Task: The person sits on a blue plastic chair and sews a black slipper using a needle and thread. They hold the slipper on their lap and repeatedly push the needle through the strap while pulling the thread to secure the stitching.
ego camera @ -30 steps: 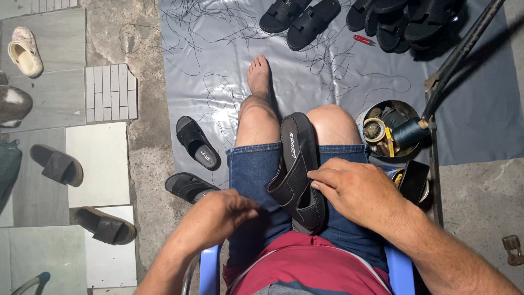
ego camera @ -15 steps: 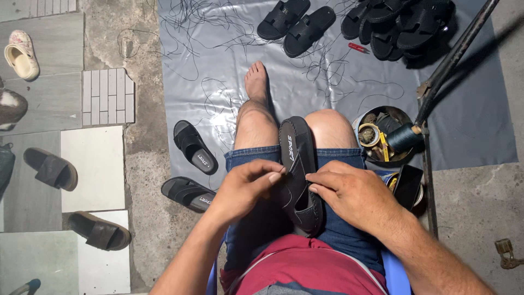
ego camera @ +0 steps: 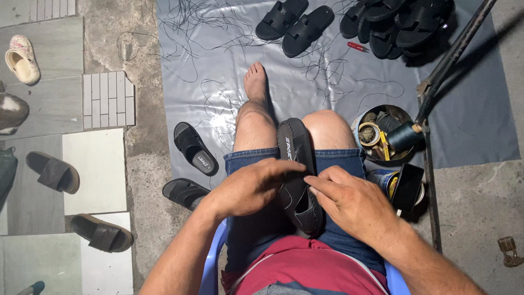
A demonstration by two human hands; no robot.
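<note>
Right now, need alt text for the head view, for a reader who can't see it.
Seen from above, a seated person's left hand and right hand both grip a black rubber slide sandal lying on their lap. More black sandals lie on a grey plastic sheet littered with thread, beside a round tin of thread spools.

Rough concrete floor (ego camera: 144, 158) seen from above, partly covered by a grey plastic sheet (ego camera: 469, 120) strewn with dark thread offcuts (ego camera: 218, 104). At left, loose tile slabs (ego camera: 98, 164) in grey and white lie flat. A blue plastic chair (ego camera: 210, 267) stands below, in even, soft light.
</note>
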